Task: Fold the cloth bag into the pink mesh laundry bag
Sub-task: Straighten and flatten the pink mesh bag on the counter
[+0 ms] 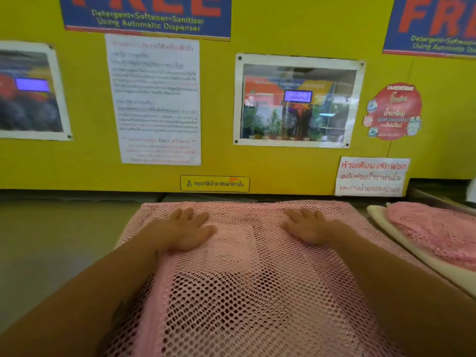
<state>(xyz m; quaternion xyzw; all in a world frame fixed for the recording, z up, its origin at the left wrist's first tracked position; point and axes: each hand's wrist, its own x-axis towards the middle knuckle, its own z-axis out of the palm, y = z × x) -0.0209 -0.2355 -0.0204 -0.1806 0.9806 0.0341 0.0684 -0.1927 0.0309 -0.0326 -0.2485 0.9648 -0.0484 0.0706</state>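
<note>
The pink mesh laundry bag [247, 279] lies spread flat on the grey counter, running from the wall toward me. Through its netting a pale cloth bag [247, 243] shows as a lighter patch inside, its outline faint. My left hand [186, 231] lies palm down on the far left part of the mesh, fingers spread. Likewise flat, with fingers spread, my right hand [306, 226] presses the far right part. Neither hand grips anything; both forearms rest along the bag's sides.
A yellow wall [283, 163] with posters and notices rises right behind the counter. At the right lies a cream cloth [401, 253] with another pink mesh bag [438, 233] on it. Bare grey counter [59, 240] lies to the left.
</note>
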